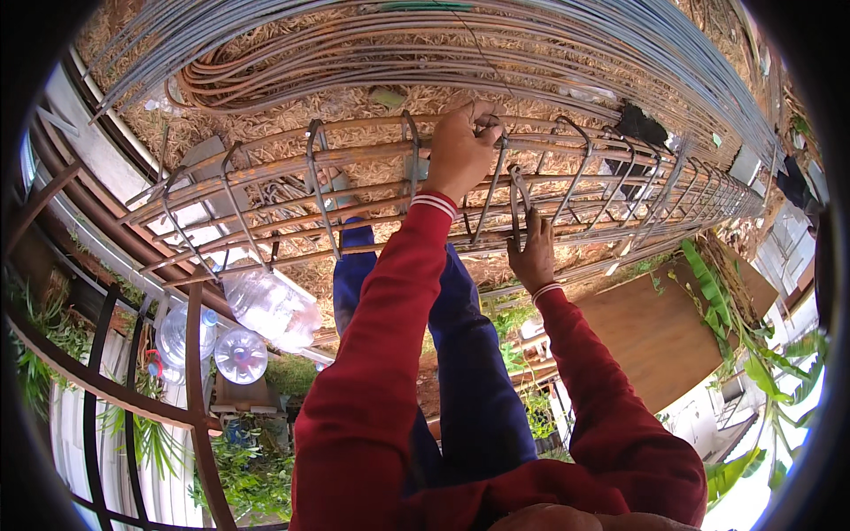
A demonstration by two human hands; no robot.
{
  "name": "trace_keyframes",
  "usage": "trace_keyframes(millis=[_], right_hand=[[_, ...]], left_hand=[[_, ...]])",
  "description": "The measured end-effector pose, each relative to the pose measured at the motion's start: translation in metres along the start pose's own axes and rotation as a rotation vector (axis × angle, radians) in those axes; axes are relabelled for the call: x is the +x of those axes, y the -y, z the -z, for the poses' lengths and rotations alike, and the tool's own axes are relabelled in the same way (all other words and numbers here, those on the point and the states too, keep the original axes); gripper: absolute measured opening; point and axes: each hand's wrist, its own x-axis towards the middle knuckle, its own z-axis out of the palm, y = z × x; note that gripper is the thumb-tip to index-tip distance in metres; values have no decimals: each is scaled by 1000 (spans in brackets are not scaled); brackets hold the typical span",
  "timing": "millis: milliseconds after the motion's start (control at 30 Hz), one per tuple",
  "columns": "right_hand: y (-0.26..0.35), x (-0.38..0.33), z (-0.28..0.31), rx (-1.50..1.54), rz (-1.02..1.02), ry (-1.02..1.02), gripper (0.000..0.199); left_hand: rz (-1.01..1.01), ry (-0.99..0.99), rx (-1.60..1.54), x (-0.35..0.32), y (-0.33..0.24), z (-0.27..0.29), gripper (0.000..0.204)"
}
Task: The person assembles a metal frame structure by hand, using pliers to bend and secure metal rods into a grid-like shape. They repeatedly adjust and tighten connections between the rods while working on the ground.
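Left hand (460, 146) fingers clamped on top bar of rebar cage (354, 199), steadying; right hand (534, 257) grips stirrup (515, 208), keeping it upright.

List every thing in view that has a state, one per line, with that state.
left hand: closed on the top bar of the cage
right hand: gripping a stirrup
steel bar cage: lying on its side, rusty, stirrups spaced along it
stirrup: upright on the bars
wire coils: piled behind the cage
plastic bottles: lying under the cage, clear
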Motion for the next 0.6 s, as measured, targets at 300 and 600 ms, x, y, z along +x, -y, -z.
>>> trace_keyframes(millis=[300, 600], right_hand=[[-6, -11, 60, 486, -214, 22, 14], [25, 50, 193, -294, 489, 63, 12]], left_hand=[[16, 7, 114, -9, -1, 1, 17], [-28, 25, 214, 8, -7, -3, 10]])
